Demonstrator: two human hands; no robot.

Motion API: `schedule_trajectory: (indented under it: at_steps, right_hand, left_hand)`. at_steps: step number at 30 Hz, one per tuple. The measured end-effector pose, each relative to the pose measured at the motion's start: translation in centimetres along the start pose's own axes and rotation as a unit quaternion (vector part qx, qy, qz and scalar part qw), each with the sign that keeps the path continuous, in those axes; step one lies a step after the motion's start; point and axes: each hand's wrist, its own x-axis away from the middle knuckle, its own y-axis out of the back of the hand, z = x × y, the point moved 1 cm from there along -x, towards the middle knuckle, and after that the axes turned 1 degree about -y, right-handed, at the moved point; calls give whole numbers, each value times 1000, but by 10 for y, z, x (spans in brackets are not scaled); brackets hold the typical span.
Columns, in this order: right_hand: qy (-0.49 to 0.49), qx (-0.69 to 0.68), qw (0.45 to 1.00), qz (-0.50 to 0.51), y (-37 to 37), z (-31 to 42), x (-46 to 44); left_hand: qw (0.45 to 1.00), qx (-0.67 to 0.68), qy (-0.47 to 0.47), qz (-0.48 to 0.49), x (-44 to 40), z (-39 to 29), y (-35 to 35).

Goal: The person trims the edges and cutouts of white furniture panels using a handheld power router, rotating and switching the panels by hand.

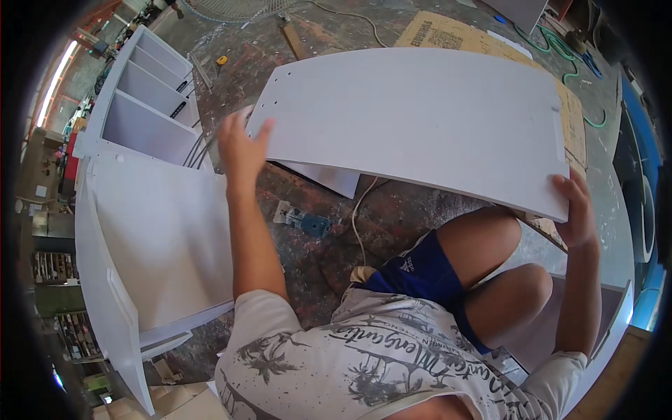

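Observation:
A large white board (413, 115) spans the space in front of me, raised off the floor and resting partly over my knees. Small dark holes dot its left end, and a notch shows near its right edge. My left hand (241, 143) grips the left end, thumb on top and the other fingers over the edge. At the near right corner, my right hand (577, 206) is closed round the edge, its thumb on the upper face. Beneath the left part shows another white panel (336, 178) with a dark edge.
On the left stand a white cabinet with compartments (143, 105) and a big white panel unit (161, 238). A blue power tool (308, 222) lies on the stained floor with a cable. Flattened cardboard (448, 35) is behind the board; a green hose (560, 45) lies at upper right.

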Motion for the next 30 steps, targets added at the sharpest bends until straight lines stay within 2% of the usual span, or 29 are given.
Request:
schedule_trajectory:
  at_steps: [1, 4, 5, 8, 11, 16, 18, 20, 22, 24, 26, 28, 30]
  right_hand:
    - [-5, -23, 1000, 16, -10, 6, -5]
    - [-33, -50, 993, 98, -41, 21, -18]
    - [-19, -64, 992, 110, -62, 27, -20]
    - [11, -58, 990, 130, -126, 48, -23]
    - [78, -12, 982, 169, -172, 60, -24]
    - [47, 3, 966, 255, -197, 73, -28]
    - [73, 32, 964, 254, -193, 70, -23]
    - [71, 58, 956, 280, -176, 67, -24]
    - [45, 97, 943, 316, -150, 65, -25]
    - [34, 116, 935, 333, -126, 62, -20]
    - [25, 123, 937, 326, -100, 49, -14]
    - [27, 122, 938, 323, -70, 39, -6]
    - [28, 135, 941, 310, -44, 35, 4]
  left_hand:
    - [996, 38, -70, -31, 2, -35, 16]
    - [943, 240, -228, 34, 19, -124, 45]
    - [923, 244, -294, 45, 24, -145, 46]
    - [904, 253, -344, -2, 39, -198, 62]
    - [910, 242, -325, -86, 29, -214, 66]
    - [924, 209, -251, -200, 6, -209, 62]
    - [919, 192, -227, -257, -10, -202, 60]
    - [914, 193, -211, -287, -20, -184, 55]
    - [881, 158, -212, -392, -39, -162, 43]
    - [875, 257, -109, -395, -51, -137, 31]
    - [865, 175, -107, -458, -65, -125, 40]
    - [850, 150, -113, -492, -74, -108, 42]
    - [816, 279, -93, -497, -79, -108, 47]
